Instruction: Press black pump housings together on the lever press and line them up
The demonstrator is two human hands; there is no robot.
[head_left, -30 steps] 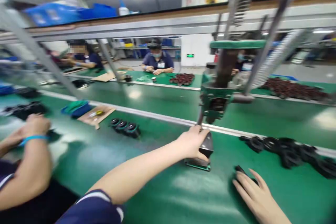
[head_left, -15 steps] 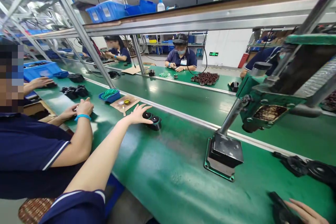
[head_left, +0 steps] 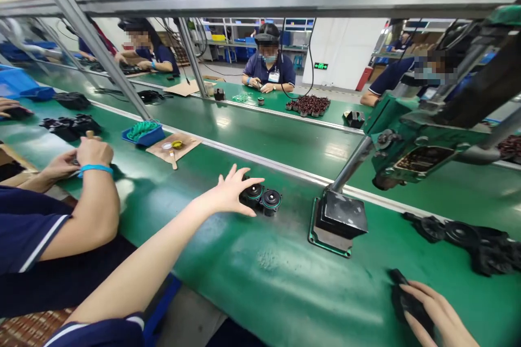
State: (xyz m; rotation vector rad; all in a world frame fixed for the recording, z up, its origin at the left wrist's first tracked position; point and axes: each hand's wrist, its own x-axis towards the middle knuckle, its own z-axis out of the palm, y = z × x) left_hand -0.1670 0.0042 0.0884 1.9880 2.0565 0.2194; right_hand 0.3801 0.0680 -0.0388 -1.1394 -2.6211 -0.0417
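Note:
My left hand (head_left: 232,192) reaches out over the bench with fingers spread. Its thumb and forefinger stand apart around a small group of black round parts (head_left: 271,199) with green rings, which rest upright on the green surface. The palm hides part of this group. At the lower right, my right hand (head_left: 437,309) is closed on a black plastic part (head_left: 401,291). That part looks dark and long at one end, and my fingers cover some of it. Between my hands stands the press's black block (head_left: 344,214) on its base plate.
The green press head (head_left: 423,146) overhangs the bench at right. More black plastic parts (head_left: 459,233) lie beyond my right hand. Left stand a blue tray of green rings (head_left: 144,133) and cardboard (head_left: 189,143) with a brush. A co-worker's arm (head_left: 95,200) is close by.
My left hand has moved right along the bench, and the black round parts have shifted right with it. The view has turned down, and more of my right hand and its part shows.

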